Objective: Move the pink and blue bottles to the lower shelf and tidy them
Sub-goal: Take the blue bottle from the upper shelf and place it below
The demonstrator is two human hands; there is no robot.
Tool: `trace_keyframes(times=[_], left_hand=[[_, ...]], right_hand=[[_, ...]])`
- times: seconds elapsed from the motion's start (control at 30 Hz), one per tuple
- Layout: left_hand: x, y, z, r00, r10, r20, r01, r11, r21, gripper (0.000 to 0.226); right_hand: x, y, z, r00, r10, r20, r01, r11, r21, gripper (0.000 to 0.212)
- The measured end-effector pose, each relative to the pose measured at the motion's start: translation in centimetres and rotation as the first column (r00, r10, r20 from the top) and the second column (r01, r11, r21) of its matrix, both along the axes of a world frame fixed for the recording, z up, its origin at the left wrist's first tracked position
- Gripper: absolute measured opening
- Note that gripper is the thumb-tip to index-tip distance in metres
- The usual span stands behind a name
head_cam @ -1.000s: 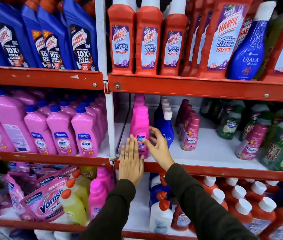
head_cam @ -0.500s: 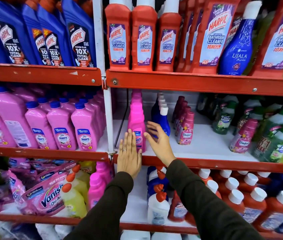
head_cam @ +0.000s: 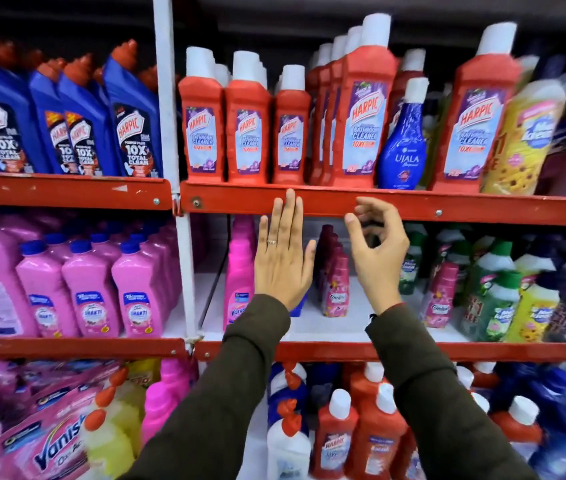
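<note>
We're up at the shelving w/ both hands raised and empty. Our left hand [head_cam: 283,261] is flat, fingers [head_cam: 288,216] together and straight, tips reaching the red front edge of the upper shelf [head_cam: 413,204]; a ring [head_cam: 271,241] shows on one finger. Our right hand [head_cam: 376,251] hangs just beside it, fingers loosely curled and apart, clamped on nothing, also in front of that red edge.

Task stuff: the pink Vanish bottle [head_cam: 239,275] stands upright on the white middle shelf [head_cam: 330,327], left end, right next to the white upright post [head_cam: 174,168], just left of our left hand. A scrap of blue bottle [head_cam: 298,308] peeks out below our left palm; rest is hidden behind the hand. One blue Ujala bottle [head_cam: 403,140] w/ a white cap stands on the upper shelf between red Harpic Bathroom Cleaner bottles [head_cam: 247,119].

Behind our hands, a row of dark pink Comfort bottles [head_cam: 335,285] runs back into the middle shelf. Left bay: blue Harpic 10X bottles [head_cam: 132,123] up top, pink Shakti bottles [head_cam: 136,289] below. Right side is blurred; green and yellow bottles there, labels not readable.
</note>
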State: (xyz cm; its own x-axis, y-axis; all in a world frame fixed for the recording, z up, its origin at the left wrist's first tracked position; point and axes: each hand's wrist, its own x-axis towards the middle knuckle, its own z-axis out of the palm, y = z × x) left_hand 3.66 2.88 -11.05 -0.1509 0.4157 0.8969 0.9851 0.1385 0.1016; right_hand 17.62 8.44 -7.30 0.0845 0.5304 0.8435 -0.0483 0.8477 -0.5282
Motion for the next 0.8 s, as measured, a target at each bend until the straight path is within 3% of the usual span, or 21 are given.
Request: trace_keyframes(times=[0.17,0.3,0.4,0.5,0.8], left_hand=[[0.7,1.4,4.5,0.998,0.048,-0.03,-0.048,0.999,0.003,0.065],[-0.3,1.7,4.1,0.994,0.107,-0.023,-0.108,0.993,-0.055,0.064],[-0.8,1.9,4.3,0.993,0.118,-0.028,-0.12,0.992,-0.05,0.063],[-0.1,2.9,5.6,0.993,0.115,-0.041,-0.115,0.993,-0.003,0.063],[0.0,3.0,5.2,0.992,0.116,-0.056,-0.115,0.993,0.02,0.064]], right_hand=[[2.9,2.4,4.8,0.985,-0.17,-0.04,0.173,0.983,0.057,0.026],[3.5,4.7,7.2,0.965,-0.224,0.134,0.23,0.973,-0.029,0.041],[3.2,5.6,9.1,0.944,-0.177,0.279,0.218,0.968,-0.124,0.05],[3.8,6.9,11.6,0.937,-0.122,0.327,0.191,0.963,-0.191,0.054],[4.6,7.1,12.3,0.964,0.0,0.267,0.087,0.945,-0.316,0.048]])
